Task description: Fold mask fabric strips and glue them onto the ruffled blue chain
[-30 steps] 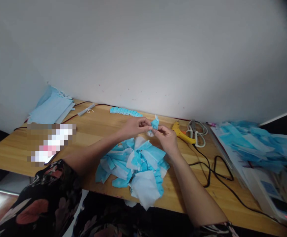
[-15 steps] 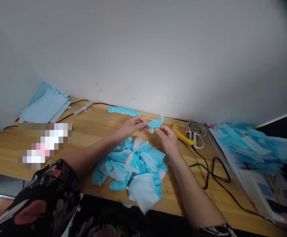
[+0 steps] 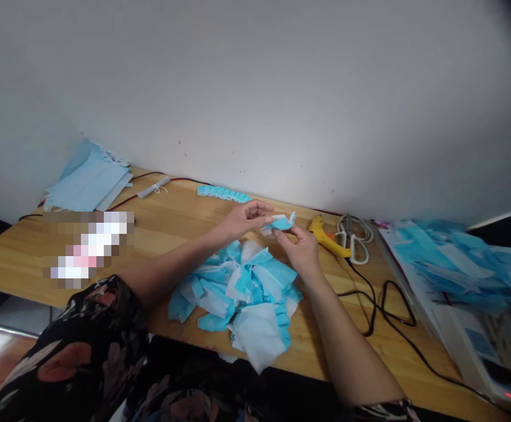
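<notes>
Across the wooden table (image 3: pixel 185 223) spreads a heap of blue and white fabric pieces (image 3: pixel 246 293) near the front edge, and a blue pile (image 3: pixel 453 258) sits well off to the right. Beyond the heap, a yellow glue gun (image 3: pixel 325 237) lies just beside white-handled scissors (image 3: pixel 354 237). Above the heap, the left hand (image 3: pixel 246 217) and right hand (image 3: pixel 299 249) each pinch one end of a small blue scrap (image 3: pixel 282 222), seemingly folded, held clear of the table between them.

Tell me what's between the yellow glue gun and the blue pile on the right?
White-handled scissors, right beside the glue gun, in the head view.
</notes>
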The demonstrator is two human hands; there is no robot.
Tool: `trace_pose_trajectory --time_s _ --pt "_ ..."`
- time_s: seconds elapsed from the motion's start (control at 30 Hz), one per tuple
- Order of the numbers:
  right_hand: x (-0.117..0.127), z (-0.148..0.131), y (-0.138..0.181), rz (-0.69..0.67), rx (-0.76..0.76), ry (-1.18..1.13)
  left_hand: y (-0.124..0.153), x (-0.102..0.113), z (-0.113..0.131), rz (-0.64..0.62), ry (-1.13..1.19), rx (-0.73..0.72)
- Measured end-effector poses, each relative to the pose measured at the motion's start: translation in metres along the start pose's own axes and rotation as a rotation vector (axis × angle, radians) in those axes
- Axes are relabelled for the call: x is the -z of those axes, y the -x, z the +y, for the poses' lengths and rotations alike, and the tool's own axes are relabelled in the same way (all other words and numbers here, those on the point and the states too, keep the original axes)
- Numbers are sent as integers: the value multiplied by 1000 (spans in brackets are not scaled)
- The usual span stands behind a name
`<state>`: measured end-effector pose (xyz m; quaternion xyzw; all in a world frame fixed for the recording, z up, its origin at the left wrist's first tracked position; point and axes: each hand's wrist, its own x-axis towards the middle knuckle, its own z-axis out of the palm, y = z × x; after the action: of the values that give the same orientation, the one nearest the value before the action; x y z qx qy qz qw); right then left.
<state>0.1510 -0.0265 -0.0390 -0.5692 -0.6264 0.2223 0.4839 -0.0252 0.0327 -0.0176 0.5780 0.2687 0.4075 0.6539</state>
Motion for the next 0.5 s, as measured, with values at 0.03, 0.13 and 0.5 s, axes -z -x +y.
trace_pose_trajectory --time_s 0.03,0.13,0.5 --pt "0 0 0 -3 10 16 0 -1 -1 -1 6 -4" --pt "-1 -2 1 -9 7 35 0 -1 -5 -9 4 -23" --pt "0 -4 1 16 63 145 5 -5 1 -61 -134 -34"
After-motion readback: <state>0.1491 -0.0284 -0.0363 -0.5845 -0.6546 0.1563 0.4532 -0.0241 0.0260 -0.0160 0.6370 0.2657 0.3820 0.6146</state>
